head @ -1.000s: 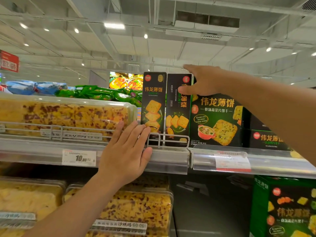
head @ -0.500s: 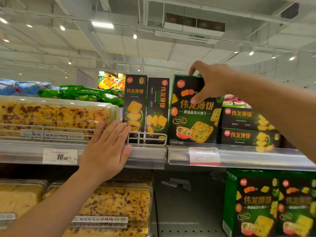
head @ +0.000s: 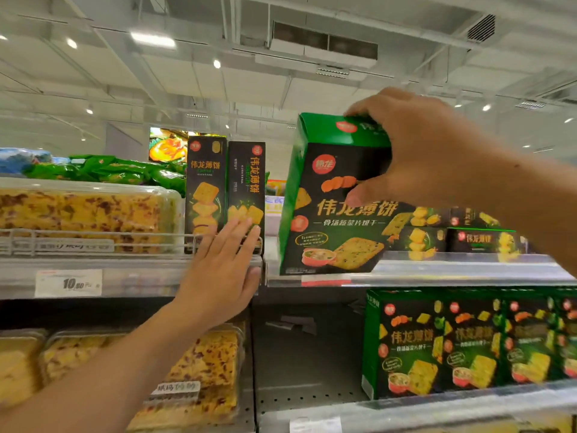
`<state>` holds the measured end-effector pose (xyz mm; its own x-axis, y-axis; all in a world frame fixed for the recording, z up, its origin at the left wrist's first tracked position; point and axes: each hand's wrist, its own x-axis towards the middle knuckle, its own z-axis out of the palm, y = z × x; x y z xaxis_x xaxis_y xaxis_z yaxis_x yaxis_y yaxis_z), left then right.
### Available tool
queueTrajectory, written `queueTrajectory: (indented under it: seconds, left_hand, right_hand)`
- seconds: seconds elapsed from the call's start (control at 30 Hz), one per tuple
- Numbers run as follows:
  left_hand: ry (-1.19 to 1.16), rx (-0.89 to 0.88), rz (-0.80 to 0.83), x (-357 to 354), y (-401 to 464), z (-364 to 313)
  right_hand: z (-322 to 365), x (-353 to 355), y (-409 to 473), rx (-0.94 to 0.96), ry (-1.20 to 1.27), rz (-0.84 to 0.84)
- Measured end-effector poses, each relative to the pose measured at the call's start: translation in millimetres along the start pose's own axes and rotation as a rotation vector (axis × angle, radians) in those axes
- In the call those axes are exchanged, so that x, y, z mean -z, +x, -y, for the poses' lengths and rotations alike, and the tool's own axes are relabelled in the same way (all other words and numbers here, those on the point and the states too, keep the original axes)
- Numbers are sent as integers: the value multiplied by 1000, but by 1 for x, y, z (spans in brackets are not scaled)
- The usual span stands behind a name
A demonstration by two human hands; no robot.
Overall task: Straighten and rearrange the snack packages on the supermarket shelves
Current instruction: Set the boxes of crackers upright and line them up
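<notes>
Cracker box (head: 334,210), the big green-and-black one, is the thing in hand. In the head view it sits at about 3 o'clock from the picture's centre, tilted with its top leaning toward the person and its bottom edge low at the front lip of the upper shelf (head: 437,273). The right hand (head: 415,154) clamps it from above, fingers over the top flap and thumb pressed on the front face. The left hand (head: 221,276) lies flat with fingers spread fairly wide and holding nothing, braced against the shelf rail at 7 o'clock of the box, its fingertips touching the two narrow boxes (head: 224,189). Doing this step well likely means keeping the narrow boxes steadied, tipping the big box upright, and setting it square beside them with its face forward. A one-handed top grip could let it swing.
</notes>
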<state>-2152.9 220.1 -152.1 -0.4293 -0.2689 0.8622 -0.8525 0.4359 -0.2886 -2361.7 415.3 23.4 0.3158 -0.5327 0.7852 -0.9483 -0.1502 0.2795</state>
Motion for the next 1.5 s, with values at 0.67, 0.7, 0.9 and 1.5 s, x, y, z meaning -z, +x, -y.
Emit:
queueTrajectory:
  seconds: [0.67,0.7,0.9,1.5]
  left_hand:
    - [109,-70,-100,-26,3,-6]
    - [112,-72,-105,-26,3,-6]
    - [136,-77,-121,-26,1,-7]
    - [149,-89,-138,-29,2,-6]
  right_hand:
    - [15,-209,-148,81,29,219]
    - [12,-213,-144,102,18,233]
    - [-10,-229,-108,85,-18,410]
    - [-40,-251,-84,-24,-15,638]
